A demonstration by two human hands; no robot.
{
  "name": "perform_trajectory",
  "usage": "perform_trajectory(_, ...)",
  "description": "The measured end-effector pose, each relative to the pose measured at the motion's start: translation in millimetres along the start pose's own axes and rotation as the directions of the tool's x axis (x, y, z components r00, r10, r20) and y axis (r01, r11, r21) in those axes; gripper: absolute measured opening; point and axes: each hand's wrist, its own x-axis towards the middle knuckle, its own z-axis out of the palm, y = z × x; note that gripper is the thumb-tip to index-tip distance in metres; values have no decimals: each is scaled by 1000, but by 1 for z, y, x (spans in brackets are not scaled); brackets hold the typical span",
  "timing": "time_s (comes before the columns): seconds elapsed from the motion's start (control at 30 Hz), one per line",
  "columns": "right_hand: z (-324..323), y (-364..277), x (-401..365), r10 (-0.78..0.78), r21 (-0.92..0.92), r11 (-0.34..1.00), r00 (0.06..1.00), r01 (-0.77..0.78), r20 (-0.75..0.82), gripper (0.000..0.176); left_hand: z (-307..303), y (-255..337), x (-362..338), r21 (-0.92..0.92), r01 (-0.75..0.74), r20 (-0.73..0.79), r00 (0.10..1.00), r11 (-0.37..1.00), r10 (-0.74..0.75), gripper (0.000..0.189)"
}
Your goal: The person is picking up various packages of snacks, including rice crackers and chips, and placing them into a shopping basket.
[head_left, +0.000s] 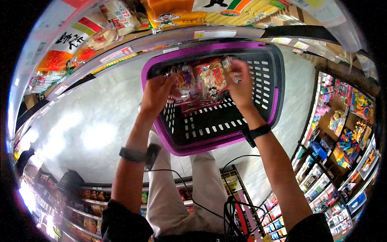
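Observation:
Both hands are over a black shopping basket (217, 141) with a purple rim. My left hand (160, 93) is closed on the left side of a clear snack packet (186, 82) with brownish contents and some purple print. My right hand (242, 86) pinches the right edge of a red and clear snack packet (214, 78) with pale pieces showing inside. The two packets lie side by side at the basket's far end, slightly blurred. Part of the fingertips of each hand is hidden by the wrappers or smeared.
A shelf of large snack bags (177, 16) with a price rail (215, 34) runs along the far side. Pale floor tiles (92, 121) surround the basket. Racks of small goods (342, 125) stand at the right, and a black cable (193, 193) hangs near my legs.

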Motion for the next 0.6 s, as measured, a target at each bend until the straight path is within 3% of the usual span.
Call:
perform_trajectory(0.07,34,41,-22,139,6,989,954,-146,264,72,-12,-44,-11,119,165,-38,986,979,-161,38)
perform_trajectory(0.13,71,81,-42,252,-192,962,907,-196,338,84,-17,-69,-31,100,180,-62,983,979,-175,32)
perform_trajectory(0.17,82,91,-46,270,-385,915,897,-124,351,96,-22,-85,-39,113,189,-58,981,975,-183,32)
perform_trajectory(0.2,95,100,-52,274,-380,915,897,-133,347,96,-25,-92,-44,-51,100,-14,995,994,-101,29)
perform_trajectory(0.23,107,109,-49,395,-435,871,851,-227,346,100,-28,-98,-39,-225,2,10,1000,974,0,26)
perform_trajectory(0.27,119,119,-44,504,-489,816,794,-308,340,103,-31,-104,-31,-228,-12,2,1000,974,13,26)
perform_trajectory(0.3,121,126,-45,483,-303,869,808,-392,337,115,-27,-88,-30,-101,106,-43,993,989,-111,25)
perform_trajectory(0.33,133,136,-43,589,-382,791,763,-477,266,125,-24,-75,-32,22,236,-103,967,971,-233,24)
perform_trajectory(0.4,167,188,-42,559,-527,716,828,-457,41,130,-23,-67,-30,28,238,-120,965,971,-233,25)
perform_trajectory(0.43,163,192,-37,558,-120,830,805,-545,203,127,-22,-68,-30,5,237,-125,964,971,-235,25)
perform_trajectory(0.47,170,193,-29,662,-403,718,735,-568,143,118,-23,-73,-29,-18,232,-130,964,973,-232,26)
perform_trajectory(0.53,160,200,-34,666,-197,745,722,-637,187,106,-25,-91,-31,-96,209,-114,969,973,-220,24)
perform_trajectory(0.57,159,206,-43,674,-211,738,712,-640,197,106,-23,-97,-31,-66,118,-135,983,991,-126,24)
perform_trajectory(0.6,154,213,-55,549,-313,814,824,-489,143,90,-21,-101,-36,-38,29,-151,988,999,-35,23)
